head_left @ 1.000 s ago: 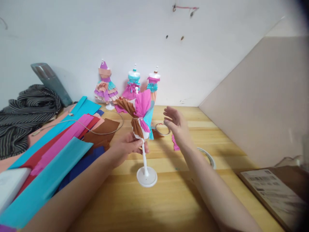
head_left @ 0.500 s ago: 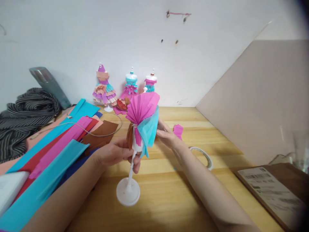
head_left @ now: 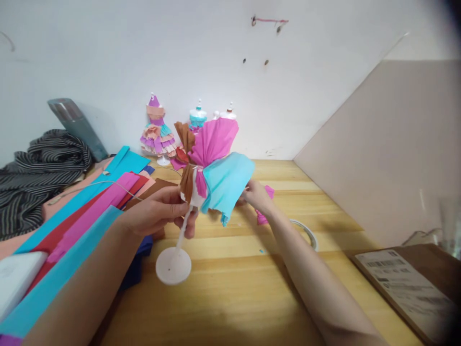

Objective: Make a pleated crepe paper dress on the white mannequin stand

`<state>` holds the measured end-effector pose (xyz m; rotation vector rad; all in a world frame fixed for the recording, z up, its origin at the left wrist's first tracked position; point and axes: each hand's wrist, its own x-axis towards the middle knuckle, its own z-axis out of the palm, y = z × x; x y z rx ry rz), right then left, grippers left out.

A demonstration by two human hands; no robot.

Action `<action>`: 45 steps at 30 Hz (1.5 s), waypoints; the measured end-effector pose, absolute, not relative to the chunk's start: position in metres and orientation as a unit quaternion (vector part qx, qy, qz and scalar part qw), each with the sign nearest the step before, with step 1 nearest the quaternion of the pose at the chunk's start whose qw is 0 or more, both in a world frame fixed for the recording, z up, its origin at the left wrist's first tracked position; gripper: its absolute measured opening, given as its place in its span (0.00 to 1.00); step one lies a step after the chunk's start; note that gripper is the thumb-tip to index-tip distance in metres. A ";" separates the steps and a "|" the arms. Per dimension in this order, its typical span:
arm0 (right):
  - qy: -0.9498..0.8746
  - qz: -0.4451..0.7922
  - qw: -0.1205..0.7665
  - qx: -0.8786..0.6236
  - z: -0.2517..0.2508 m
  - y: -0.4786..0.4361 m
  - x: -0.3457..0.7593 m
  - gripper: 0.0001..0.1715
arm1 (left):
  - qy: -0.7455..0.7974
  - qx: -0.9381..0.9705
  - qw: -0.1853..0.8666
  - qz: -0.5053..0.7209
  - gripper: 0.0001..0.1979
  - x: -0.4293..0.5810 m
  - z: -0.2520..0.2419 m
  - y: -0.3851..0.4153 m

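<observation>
My left hand (head_left: 162, 209) is closed around the white stem of a small dress form, just under its body. The form is lifted and tilted, with its round white base (head_left: 173, 266) toward me. Gathered crepe paper is tied about its waist: a pink piece (head_left: 214, 142) fans upward, a brown piece (head_left: 186, 139) stands at the left, and a light blue piece (head_left: 228, 180) flares out at the right. My right hand (head_left: 257, 196) is just behind the edge of the light blue paper, its fingertips mostly hidden.
Strips of coloured crepe paper (head_left: 82, 226) cover the left of the table. Dressed doll forms (head_left: 156, 127) stand along the wall. A pink scrap (head_left: 262, 217) and a tape roll (head_left: 312, 238) lie right of centre. A cardboard parcel (head_left: 406, 283) lies at the far right.
My left hand has raised and tilted the dress form, its base shifting left and up. The light blue paper now spreads farther right, and more brown paper shows. My right hand has moved slightly right.
</observation>
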<state>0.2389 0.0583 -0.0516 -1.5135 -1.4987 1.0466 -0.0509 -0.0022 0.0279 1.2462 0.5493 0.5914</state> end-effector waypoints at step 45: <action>-0.636 0.600 0.344 -0.343 0.024 -0.006 0.266 0.21 | 0.388 0.559 0.664 0.309 0.11 -0.036 0.020 -0.002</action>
